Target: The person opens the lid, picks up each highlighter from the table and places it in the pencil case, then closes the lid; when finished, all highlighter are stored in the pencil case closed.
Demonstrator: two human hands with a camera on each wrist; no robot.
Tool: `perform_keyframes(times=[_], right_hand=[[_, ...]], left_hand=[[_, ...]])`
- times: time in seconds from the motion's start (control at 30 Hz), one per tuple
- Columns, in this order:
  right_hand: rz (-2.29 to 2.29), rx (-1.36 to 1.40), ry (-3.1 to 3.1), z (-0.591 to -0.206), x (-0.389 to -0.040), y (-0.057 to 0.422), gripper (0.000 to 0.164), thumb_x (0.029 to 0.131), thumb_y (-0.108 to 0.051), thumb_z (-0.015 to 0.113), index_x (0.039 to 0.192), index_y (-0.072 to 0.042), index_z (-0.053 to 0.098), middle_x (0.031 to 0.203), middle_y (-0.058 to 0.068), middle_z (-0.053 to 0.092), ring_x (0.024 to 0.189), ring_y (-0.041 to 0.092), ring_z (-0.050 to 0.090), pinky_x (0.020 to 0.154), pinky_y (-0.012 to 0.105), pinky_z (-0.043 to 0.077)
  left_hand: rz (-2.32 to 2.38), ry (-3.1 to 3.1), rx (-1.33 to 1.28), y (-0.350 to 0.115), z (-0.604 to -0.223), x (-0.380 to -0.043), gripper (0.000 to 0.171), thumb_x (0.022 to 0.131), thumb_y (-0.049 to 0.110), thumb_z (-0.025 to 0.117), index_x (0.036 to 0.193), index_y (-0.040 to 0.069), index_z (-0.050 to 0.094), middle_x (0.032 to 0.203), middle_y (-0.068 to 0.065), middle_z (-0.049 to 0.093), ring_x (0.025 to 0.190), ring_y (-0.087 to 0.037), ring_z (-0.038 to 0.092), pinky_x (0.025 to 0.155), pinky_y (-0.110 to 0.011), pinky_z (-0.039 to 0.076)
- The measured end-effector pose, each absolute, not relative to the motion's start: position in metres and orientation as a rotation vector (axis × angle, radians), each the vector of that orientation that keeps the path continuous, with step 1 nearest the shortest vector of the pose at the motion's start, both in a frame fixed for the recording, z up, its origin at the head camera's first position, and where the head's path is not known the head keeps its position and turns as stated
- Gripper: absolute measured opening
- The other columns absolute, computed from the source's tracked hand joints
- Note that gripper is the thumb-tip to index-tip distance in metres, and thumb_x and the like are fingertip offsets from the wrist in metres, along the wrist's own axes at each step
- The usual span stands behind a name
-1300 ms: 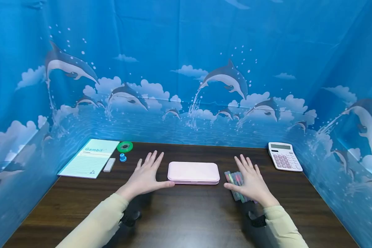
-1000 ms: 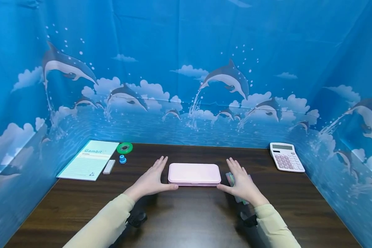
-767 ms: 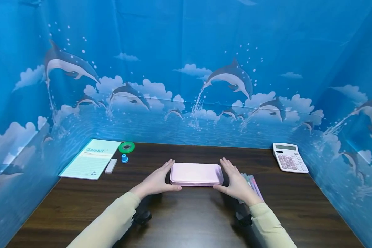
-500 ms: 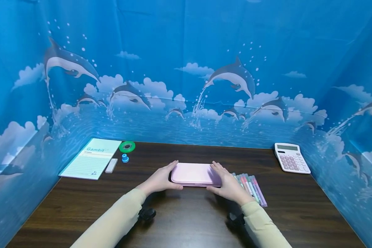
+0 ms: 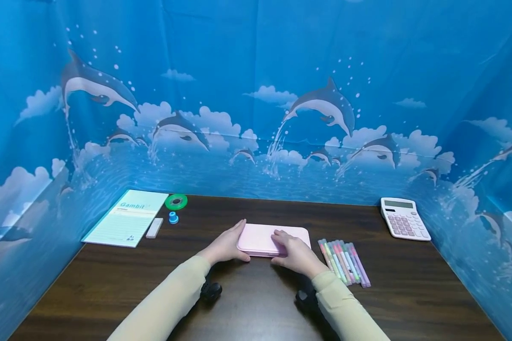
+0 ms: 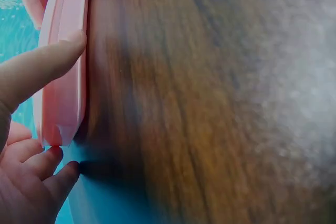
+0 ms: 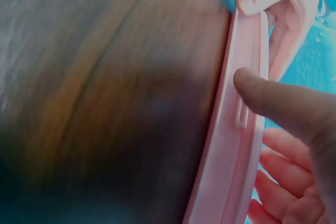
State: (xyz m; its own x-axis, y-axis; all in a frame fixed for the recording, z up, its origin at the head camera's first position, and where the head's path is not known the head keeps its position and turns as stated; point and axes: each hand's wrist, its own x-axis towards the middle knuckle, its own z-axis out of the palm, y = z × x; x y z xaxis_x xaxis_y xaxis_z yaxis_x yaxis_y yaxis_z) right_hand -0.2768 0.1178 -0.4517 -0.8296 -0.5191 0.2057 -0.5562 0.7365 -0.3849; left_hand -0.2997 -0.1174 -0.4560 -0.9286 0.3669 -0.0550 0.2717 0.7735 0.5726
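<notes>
A pink pencil case (image 5: 258, 236) lies closed on the dark wooden table, its long front side toward me. My left hand (image 5: 226, 245) holds its left end; in the left wrist view the thumb (image 6: 44, 69) presses the front side and the fingertips meet the short end. Over the right half of the lid is my right hand (image 5: 297, 253), fingers loosely bent and touching the top. Its thumb (image 7: 262, 90) lies at the front side, right by the small latch (image 7: 241, 115). Several coloured marker pens (image 5: 344, 263) lie in a row right of the case.
At the back left lie a pale green notebook (image 5: 125, 218), a white eraser (image 5: 154, 228), a small blue cap-like piece (image 5: 173, 218) and a green ring-shaped roll (image 5: 176, 201). A white calculator (image 5: 405, 219) lies at the back right. A blue dolphin-print curtain (image 5: 239, 94) surrounds the table.
Both hands have come inward from beside the case onto it. The right hand has slid left from over the marker pens onto the lid, uncovering the pens. The case still lies closed.
</notes>
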Motion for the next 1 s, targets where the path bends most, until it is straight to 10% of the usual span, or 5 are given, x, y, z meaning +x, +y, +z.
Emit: perform_keyframes(times=[0.73, 1.0], right_hand=[[0.384, 0.902, -2.762, -0.453, -0.274, 0.106, 0.051, 0.073, -0.019, 0.083, 0.116, 0.002, 0.065, 0.121, 0.018, 0.064, 0.113, 0.031, 0.06, 0.096, 0.042, 0.046], [0.19, 0.992, -2.659, -0.447, -0.272, 0.1, 0.031, 0.065, -0.01, 0.083, 0.088, -0.002, 0.064, 0.098, 0.015, 0.069, 0.088, 0.027, 0.067, 0.077, 0.04, 0.054]], left_hand=[[0.817, 2.87, 0.432, -0.125, -0.463, -0.294, 0.107, 0.066, 0.041, 0.085, 0.148, 0.001, 0.028, 0.146, -0.017, 0.041, 0.131, -0.033, 0.043, 0.106, -0.045, 0.037], [0.798, 2.903, 0.442, -0.124, -0.462, -0.291, 0.106, 0.065, 0.042, 0.086, 0.146, 0.0, 0.031, 0.138, -0.018, 0.051, 0.121, -0.033, 0.053, 0.1, -0.045, 0.043]])
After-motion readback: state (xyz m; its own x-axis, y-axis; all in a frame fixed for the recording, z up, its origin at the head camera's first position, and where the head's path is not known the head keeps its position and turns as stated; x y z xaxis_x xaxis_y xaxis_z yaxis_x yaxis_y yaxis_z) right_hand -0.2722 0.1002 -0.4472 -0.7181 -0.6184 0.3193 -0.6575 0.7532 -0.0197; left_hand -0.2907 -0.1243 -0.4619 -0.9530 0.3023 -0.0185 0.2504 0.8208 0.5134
